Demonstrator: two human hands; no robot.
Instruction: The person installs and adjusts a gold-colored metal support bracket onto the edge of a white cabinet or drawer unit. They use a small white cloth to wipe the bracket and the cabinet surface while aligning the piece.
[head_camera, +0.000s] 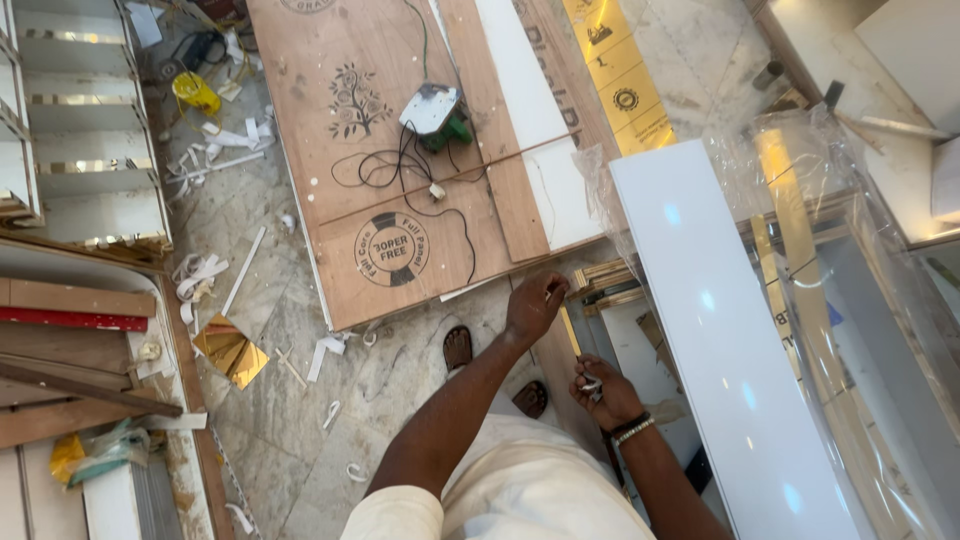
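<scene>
Thin strip of white edge tape (591, 383) sits pinched in the right hand (603, 391), fingers closed on it, low in the frame just left of the long glossy white laminate board (720, 330). Strip is small and partly hidden by the fingers; can't tell its length.

Left hand (532, 305) is raised ahead of the right, fingertips bunched together near the end of a narrow wooden batten (575, 345) that runs between the two hands. Whether it actually holds anything, I cannot tell.

The white board lies diagonally, its upper end wrapped in loose clear plastic film (800, 170). Sandalled feet (458, 347) stand on the marble floor (280, 330) just below the left hand.

Beyond the hands: large brown plywood sheet (340, 150) flat on the floor, stamped with a tree mark and a round mark. On it, a green and white power tool (436, 113) with a black cord (400, 175) looped beside it.

White tape offcuts (325, 352) are scattered on the floor. A gold mirror-finish square (230, 350) lies left of them, near stacked timber planks (70, 350). White shelf unit (80, 120) at top left.
</scene>
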